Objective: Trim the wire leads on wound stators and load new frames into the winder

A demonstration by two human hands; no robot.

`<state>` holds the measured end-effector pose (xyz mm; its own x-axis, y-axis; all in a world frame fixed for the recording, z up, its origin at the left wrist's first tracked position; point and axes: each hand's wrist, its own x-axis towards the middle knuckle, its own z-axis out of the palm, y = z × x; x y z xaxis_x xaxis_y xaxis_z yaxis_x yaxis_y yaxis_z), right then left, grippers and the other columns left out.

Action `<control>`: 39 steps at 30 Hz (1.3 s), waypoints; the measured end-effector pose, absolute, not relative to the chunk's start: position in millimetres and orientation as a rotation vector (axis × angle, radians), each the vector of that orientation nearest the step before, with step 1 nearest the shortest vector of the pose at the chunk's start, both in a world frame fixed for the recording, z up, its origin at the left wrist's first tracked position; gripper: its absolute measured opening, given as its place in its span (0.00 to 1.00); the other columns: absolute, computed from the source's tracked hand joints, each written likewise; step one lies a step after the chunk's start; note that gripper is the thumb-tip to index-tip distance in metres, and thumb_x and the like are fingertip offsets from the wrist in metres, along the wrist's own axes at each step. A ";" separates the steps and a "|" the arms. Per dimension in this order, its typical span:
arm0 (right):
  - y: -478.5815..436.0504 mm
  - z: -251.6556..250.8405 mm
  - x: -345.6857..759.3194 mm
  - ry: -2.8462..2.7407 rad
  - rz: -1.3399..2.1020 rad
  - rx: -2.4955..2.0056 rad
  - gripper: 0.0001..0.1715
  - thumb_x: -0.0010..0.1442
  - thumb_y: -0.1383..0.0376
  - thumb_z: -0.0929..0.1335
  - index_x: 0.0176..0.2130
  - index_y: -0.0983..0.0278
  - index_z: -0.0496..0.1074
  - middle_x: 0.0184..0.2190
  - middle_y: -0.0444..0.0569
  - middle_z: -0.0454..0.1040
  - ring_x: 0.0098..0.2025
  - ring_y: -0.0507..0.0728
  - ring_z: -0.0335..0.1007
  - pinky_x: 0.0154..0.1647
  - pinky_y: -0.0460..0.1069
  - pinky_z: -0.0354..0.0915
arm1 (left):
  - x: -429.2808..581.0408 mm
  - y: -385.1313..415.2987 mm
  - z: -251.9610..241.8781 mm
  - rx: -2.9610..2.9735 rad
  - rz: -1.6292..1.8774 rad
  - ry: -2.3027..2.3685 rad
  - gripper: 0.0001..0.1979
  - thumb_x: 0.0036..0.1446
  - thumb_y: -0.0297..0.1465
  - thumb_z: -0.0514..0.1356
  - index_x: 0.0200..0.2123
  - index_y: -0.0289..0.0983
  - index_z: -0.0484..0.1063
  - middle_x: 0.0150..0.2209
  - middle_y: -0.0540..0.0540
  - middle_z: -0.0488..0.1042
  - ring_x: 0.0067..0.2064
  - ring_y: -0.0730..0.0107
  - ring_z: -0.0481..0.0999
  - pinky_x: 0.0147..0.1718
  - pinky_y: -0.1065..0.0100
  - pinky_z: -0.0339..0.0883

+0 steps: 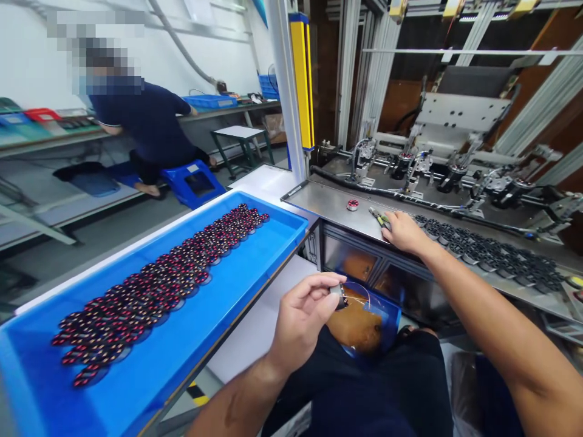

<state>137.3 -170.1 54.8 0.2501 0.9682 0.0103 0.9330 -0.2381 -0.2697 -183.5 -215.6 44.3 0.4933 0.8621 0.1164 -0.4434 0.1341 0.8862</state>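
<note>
My left hand [300, 315] is closed, pinching a small round dark motor part [337, 295] between thumb and fingers above my lap. Thin loose wires [362, 296] trail from that part to the right. Over the metal bench, my right hand [404, 232] has its fingers closed around the green-and-black handles of small wire cutters [379, 217], whose jaws point away to the left. A single red-and-silver motor part [352, 205] rests on the bench just beyond the cutters. Right of that hand, several dark round parts [487, 249] stand in rows.
A blue tray [255, 291] at left holds many red-and-black round parts [150, 291]. A machine with clamps and motors [455, 164] lines the bench's back, beside a yellow upright post [301, 82]. Below is a blue bin [392, 315]. Another person [141, 115] sits at the far left bench.
</note>
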 end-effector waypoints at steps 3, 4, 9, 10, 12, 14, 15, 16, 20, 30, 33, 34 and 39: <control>-188.3 71.2 138.8 -1.686 0.307 -2.225 0.33 0.65 0.56 0.58 0.59 0.78 0.63 0.51 0.66 0.72 0.54 0.62 0.69 0.58 0.55 0.61 | -181.0 -216.9 45.1 1.042 0.993 0.488 0.07 0.60 0.28 0.63 0.42 0.41 0.76 0.46 0.46 0.78 0.47 0.68 0.77 0.38 0.74 0.75; -200.0 76.2 135.5 -1.584 0.371 -2.161 0.34 0.66 0.54 0.57 0.60 0.76 0.61 0.50 0.65 0.73 0.51 0.60 0.72 0.55 0.54 0.65 | -180.4 -217.1 45.3 1.035 0.989 0.489 0.07 0.60 0.29 0.63 0.42 0.41 0.76 0.46 0.46 0.78 0.46 0.69 0.77 0.37 0.74 0.75; -300.0 73.9 78.8 -0.830 0.969 -1.571 0.33 0.55 0.48 0.70 0.55 0.61 0.67 0.48 0.55 0.76 0.40 0.57 0.76 0.43 0.52 0.71 | -177.3 -215.4 45.2 1.008 0.964 0.518 0.05 0.59 0.30 0.64 0.40 0.41 0.77 0.44 0.48 0.79 0.40 0.74 0.77 0.36 0.76 0.74; -323.5 66.5 61.9 -0.832 1.072 -1.567 0.30 0.53 0.52 0.72 0.52 0.61 0.70 0.47 0.54 0.77 0.40 0.56 0.75 0.45 0.51 0.70 | -176.0 -215.0 45.1 1.006 0.951 0.531 0.05 0.59 0.30 0.64 0.40 0.41 0.78 0.44 0.48 0.79 0.40 0.74 0.77 0.35 0.77 0.74; -365.9 47.8 28.9 -0.790 1.289 -1.553 0.21 0.56 0.55 0.71 0.46 0.63 0.73 0.42 0.52 0.77 0.37 0.53 0.73 0.43 0.50 0.68 | -172.8 -214.7 45.5 1.006 0.919 0.548 0.06 0.59 0.31 0.64 0.41 0.41 0.78 0.44 0.47 0.79 0.39 0.74 0.77 0.34 0.76 0.73; -397.9 30.1 2.0 -0.605 1.428 -1.498 0.20 0.55 0.58 0.71 0.47 0.62 0.73 0.41 0.50 0.76 0.36 0.52 0.72 0.41 0.49 0.67 | -168.8 -215.6 47.0 1.010 0.883 0.536 0.08 0.60 0.32 0.64 0.43 0.40 0.78 0.44 0.46 0.80 0.37 0.74 0.77 0.35 0.75 0.73; -409.7 23.8 -7.8 -0.505 1.466 -1.457 0.22 0.54 0.60 0.71 0.50 0.60 0.72 0.41 0.50 0.75 0.37 0.52 0.72 0.42 0.50 0.66 | -166.7 -216.6 48.2 1.012 0.863 0.520 0.09 0.60 0.33 0.64 0.44 0.40 0.78 0.42 0.46 0.80 0.37 0.75 0.76 0.35 0.75 0.73; -419.0 19.8 -15.1 -0.412 1.493 -1.407 0.26 0.53 0.61 0.71 0.52 0.59 0.71 0.42 0.49 0.74 0.39 0.53 0.72 0.44 0.50 0.67 | -164.5 -218.0 49.7 1.011 0.842 0.500 0.11 0.60 0.33 0.64 0.45 0.39 0.77 0.41 0.46 0.80 0.36 0.75 0.76 0.35 0.75 0.73; -437.6 23.1 -25.2 -0.373 1.511 -1.272 0.38 0.49 0.61 0.74 0.58 0.52 0.67 0.50 0.49 0.71 0.50 0.59 0.72 0.55 0.56 0.66 | -156.1 -226.2 55.6 0.987 0.766 0.404 0.15 0.56 0.29 0.67 0.48 0.41 0.77 0.40 0.47 0.80 0.39 0.76 0.77 0.39 0.77 0.73; -401.9 43.7 -16.1 -1.377 0.829 -1.434 0.41 0.56 0.72 0.65 0.65 0.51 0.55 0.48 0.51 0.72 0.48 0.57 0.72 0.54 0.55 0.69 | -153.2 -236.2 64.6 1.020 0.783 0.361 0.17 0.55 0.23 0.67 0.48 0.43 0.77 0.43 0.47 0.81 0.43 0.72 0.81 0.46 0.74 0.74; -393.0 45.4 -16.1 -1.405 0.808 -1.408 0.42 0.56 0.72 0.65 0.65 0.51 0.55 0.46 0.50 0.71 0.47 0.56 0.71 0.52 0.55 0.69 | -156.7 -235.1 64.7 1.025 0.782 0.366 0.17 0.55 0.23 0.67 0.48 0.42 0.77 0.44 0.46 0.81 0.44 0.71 0.81 0.47 0.74 0.75; -391.5 45.5 -16.5 -1.398 0.808 -1.402 0.41 0.56 0.73 0.65 0.65 0.51 0.55 0.45 0.50 0.71 0.46 0.56 0.71 0.51 0.55 0.70 | -157.5 -234.8 64.4 1.026 0.776 0.367 0.17 0.55 0.23 0.67 0.48 0.42 0.77 0.44 0.46 0.81 0.44 0.71 0.81 0.47 0.73 0.75; -385.9 49.6 -17.6 -1.421 0.778 -1.397 0.42 0.54 0.74 0.65 0.64 0.51 0.57 0.40 0.48 0.70 0.40 0.55 0.70 0.45 0.53 0.71 | -157.1 -233.7 63.2 1.033 0.748 0.398 0.17 0.55 0.23 0.67 0.47 0.42 0.77 0.41 0.47 0.82 0.42 0.72 0.81 0.46 0.75 0.74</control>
<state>-17.6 -385.9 49.6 0.1180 0.9738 0.1944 0.3611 0.1403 -0.9219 -157.1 -233.7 63.2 0.6914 0.7213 0.0420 -0.3675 0.3010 0.8800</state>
